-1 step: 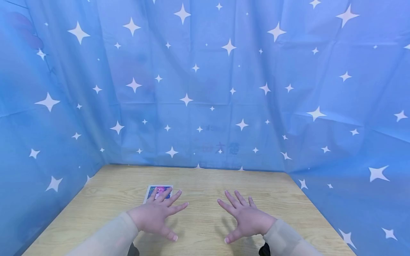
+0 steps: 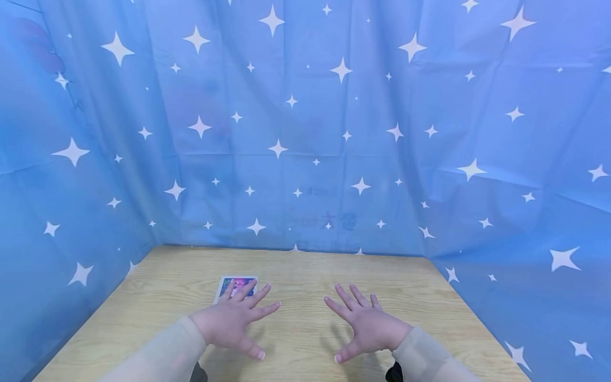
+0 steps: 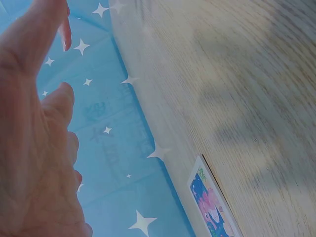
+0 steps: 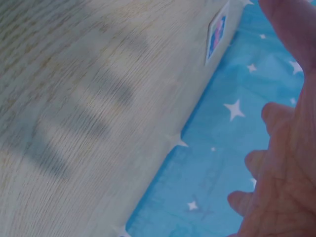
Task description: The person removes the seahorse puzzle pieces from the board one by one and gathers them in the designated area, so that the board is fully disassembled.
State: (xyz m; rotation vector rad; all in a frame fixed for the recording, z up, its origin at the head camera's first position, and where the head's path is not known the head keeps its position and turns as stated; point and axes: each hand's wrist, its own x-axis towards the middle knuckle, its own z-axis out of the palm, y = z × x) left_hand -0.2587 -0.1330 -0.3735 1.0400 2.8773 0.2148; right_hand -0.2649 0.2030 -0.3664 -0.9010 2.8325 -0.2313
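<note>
My left hand hovers over the wooden table with its fingers spread, holding nothing. A white-bordered picture card lies flat beyond it, partly hidden behind the left fingers in the head view. The left wrist view shows more of the card, with a pink figure on dark blue. To the right, my right hand is also raised with spread fingers and nothing in them. Shadows of both hands fall on the tabletop. From the right wrist the card appears far off, near the table's back edge.
A blue curtain with white stars hangs behind the table and along both its sides. It meets the table's back edge. Light sleeves cover both forearms, and a dark band shows under the right wrist.
</note>
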